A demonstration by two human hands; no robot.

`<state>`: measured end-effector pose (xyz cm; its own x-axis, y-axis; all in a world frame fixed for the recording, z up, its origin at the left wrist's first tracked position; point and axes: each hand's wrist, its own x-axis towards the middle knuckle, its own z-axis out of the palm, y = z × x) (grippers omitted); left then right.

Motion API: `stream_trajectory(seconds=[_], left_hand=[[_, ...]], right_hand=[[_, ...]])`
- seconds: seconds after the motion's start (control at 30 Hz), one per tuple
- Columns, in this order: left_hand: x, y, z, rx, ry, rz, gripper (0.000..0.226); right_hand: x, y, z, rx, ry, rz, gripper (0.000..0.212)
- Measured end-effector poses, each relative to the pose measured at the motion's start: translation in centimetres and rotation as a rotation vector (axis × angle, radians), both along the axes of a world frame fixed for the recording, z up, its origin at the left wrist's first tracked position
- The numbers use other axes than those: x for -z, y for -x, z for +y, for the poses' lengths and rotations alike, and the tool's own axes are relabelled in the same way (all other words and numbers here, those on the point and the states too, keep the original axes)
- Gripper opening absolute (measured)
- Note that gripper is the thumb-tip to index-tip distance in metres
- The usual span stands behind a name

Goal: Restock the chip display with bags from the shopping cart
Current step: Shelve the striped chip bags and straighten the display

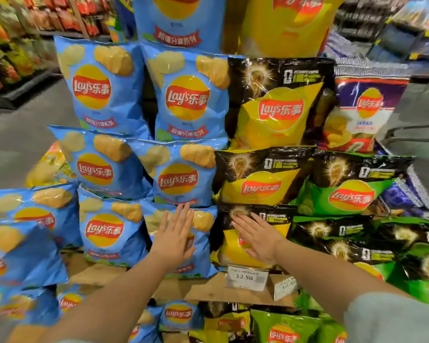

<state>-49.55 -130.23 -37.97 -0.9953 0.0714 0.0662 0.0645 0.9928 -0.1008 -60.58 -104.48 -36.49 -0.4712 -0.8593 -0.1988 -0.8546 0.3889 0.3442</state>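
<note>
A stacked chip display fills the view. My left hand (175, 233) lies flat, fingers straight, on a blue chip bag (201, 258) in the lowest row of the upper stack. My right hand (255, 235) presses flat on the yellow-and-black chip bag (229, 251) right beside it. Neither hand grips anything. More blue bags (104, 169) rise in rows to the left, yellow-and-black bags (278, 112) above, green bags (349, 194) to the right. The shopping cart is out of view.
A cardboard shelf (208, 290) carries a price tag (247, 277) reading 12.50 under the hands. Further bags sit on the tier below (282, 328). A purple-and-white bag (364, 112) stands at upper right. Aisle shelving (8, 45) runs along the far left.
</note>
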Motion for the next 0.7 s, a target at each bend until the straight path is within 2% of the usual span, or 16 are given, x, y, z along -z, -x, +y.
stream_trajectory(seconds=[0.1, 0.23, 0.27, 0.37, 0.47, 0.53, 0.57, 0.67, 0.7], left_hand=[[1.1, -1.0, -0.9, -0.031, -0.022, -0.059, 0.110], [2.1, -0.7, -1.5, -0.182, -0.070, -0.193, 0.130], [1.6, -0.4, -1.3, -0.192, -0.064, -0.247, 0.130], [1.4, 0.3, -0.7, -0.205, -0.105, -0.402, 0.107], [0.9, 0.6, -0.6, -0.212, -0.060, -0.455, 0.105], [0.4, 0.4, -0.5, -0.206, -0.052, -0.439, 0.102], [0.4, 0.2, -0.6, -0.188, -0.058, -0.394, 0.099], [-0.2, 0.0, -1.2, -0.053, -0.076, -0.039, 0.089], [-0.7, 0.2, -1.5, -0.047, -0.091, 0.014, 0.090]], right_hand=[[0.4, 0.4, -0.3, 0.064, -0.164, -0.066, 0.066], [0.3, 0.3, -1.3, 0.094, -0.215, -0.061, 0.069], [0.1, 0.1, -1.4, 0.104, -0.218, -0.078, 0.070], [0.2, -0.2, -1.5, 0.098, -0.123, -0.102, 0.069], [-1.0, -0.9, -2.1, 0.050, -0.086, -0.127, 0.066], [-1.9, -1.2, -2.5, -0.037, -0.141, -0.061, 0.068], [-2.4, -1.3, -2.8, -0.077, -0.089, -0.036, 0.070], [-5.0, -1.5, -4.6, -0.037, -0.053, -0.065, 0.067], [-6.0, -1.5, -5.2, -0.060, -0.020, -0.052, 0.067]])
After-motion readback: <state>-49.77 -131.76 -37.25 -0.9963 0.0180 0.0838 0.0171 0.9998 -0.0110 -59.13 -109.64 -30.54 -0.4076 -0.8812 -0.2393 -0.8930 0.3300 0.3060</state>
